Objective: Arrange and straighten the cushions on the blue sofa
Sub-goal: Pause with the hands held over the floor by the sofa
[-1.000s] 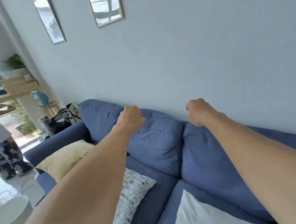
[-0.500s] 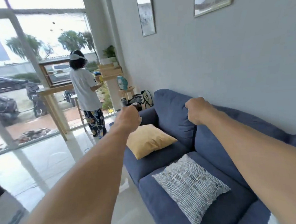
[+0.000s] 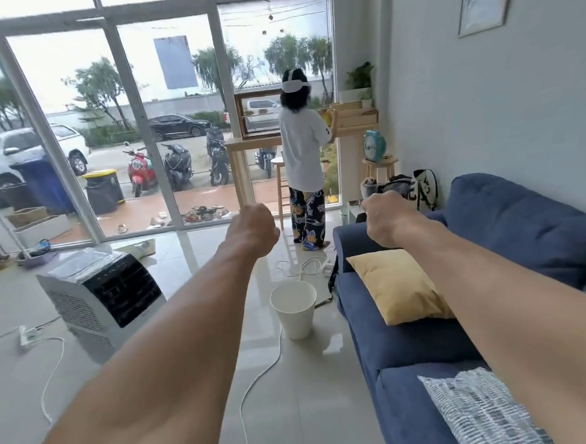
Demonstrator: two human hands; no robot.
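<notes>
Head view: left hand [image 3: 252, 231] and right hand [image 3: 386, 221] were up mid-frame, fingers curled, holding nothing. Yellow cushion [image 3: 398, 287] lay flat on sofa [image 3: 412, 348], right of centre; striped cushion [image 3: 481, 412] lower right. Best: open fingers, grip corners, prop both against backrest [image 3: 525, 228].

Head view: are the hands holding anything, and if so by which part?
Nothing is held. The left hand and right hand are empty fists in the air; the yellow cushion lies untouched on the sofa.
</notes>
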